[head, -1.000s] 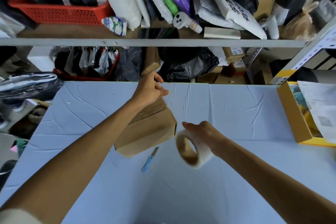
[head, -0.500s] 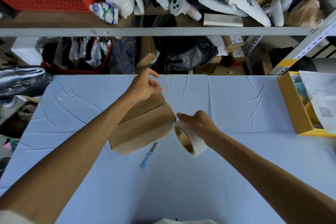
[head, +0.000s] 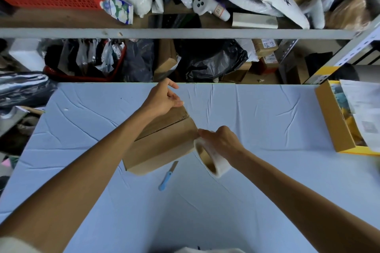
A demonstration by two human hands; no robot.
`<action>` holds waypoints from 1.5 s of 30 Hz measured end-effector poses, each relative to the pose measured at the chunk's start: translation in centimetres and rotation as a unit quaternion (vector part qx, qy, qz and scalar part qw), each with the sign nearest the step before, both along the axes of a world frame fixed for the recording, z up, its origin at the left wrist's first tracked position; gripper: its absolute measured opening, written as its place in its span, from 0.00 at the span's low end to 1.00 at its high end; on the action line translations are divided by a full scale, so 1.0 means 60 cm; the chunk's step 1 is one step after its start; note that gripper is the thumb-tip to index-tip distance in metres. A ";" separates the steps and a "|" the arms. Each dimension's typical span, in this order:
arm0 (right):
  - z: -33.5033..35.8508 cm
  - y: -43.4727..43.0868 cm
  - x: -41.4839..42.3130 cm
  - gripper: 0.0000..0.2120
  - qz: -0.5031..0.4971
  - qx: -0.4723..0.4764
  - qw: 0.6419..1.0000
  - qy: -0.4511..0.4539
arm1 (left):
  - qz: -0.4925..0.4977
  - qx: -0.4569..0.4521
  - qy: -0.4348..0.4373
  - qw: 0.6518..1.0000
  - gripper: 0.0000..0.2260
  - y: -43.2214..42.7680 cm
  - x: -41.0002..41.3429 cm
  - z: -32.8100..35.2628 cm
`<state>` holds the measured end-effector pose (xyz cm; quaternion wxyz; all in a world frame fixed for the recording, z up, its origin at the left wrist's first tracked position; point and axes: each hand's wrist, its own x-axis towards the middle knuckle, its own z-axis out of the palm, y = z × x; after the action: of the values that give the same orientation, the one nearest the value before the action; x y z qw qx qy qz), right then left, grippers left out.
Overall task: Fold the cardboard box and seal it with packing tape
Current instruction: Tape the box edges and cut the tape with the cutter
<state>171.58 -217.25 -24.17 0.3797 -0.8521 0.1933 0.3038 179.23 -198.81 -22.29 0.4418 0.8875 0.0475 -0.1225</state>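
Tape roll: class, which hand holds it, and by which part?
The right hand holds the tape roll, gripping its outer rim from above. The left hand rests on the cardboard box.

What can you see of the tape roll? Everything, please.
The tape roll is a wide ring of pale, translucent packing tape wound on a brown cardboard core, its open centre facing the camera's left. The right hand grips it from above, holding it tilted just above the blue cloth, at the near right corner of the cardboard box. Whether a strip already sticks to the box cannot be told.
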 end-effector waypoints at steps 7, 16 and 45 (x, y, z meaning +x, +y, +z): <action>-0.012 0.001 0.004 0.20 -0.001 -0.013 1.000 -0.003 | 0.010 0.015 0.001 1.000 0.19 -0.005 0.003 -0.006; -0.026 0.001 0.008 0.19 0.003 -0.023 1.000 -0.021 | 0.014 0.045 -0.051 0.998 0.14 -0.008 0.002 -0.029; -0.030 0.006 0.011 0.20 0.002 -0.014 1.000 -0.009 | 0.010 0.113 -0.035 0.993 0.07 -0.020 0.002 -0.030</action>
<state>172.23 -216.89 -25.99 0.3689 -0.8604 0.1923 0.2944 179.38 -199.99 -24.10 0.3413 0.9349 0.0546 -0.0803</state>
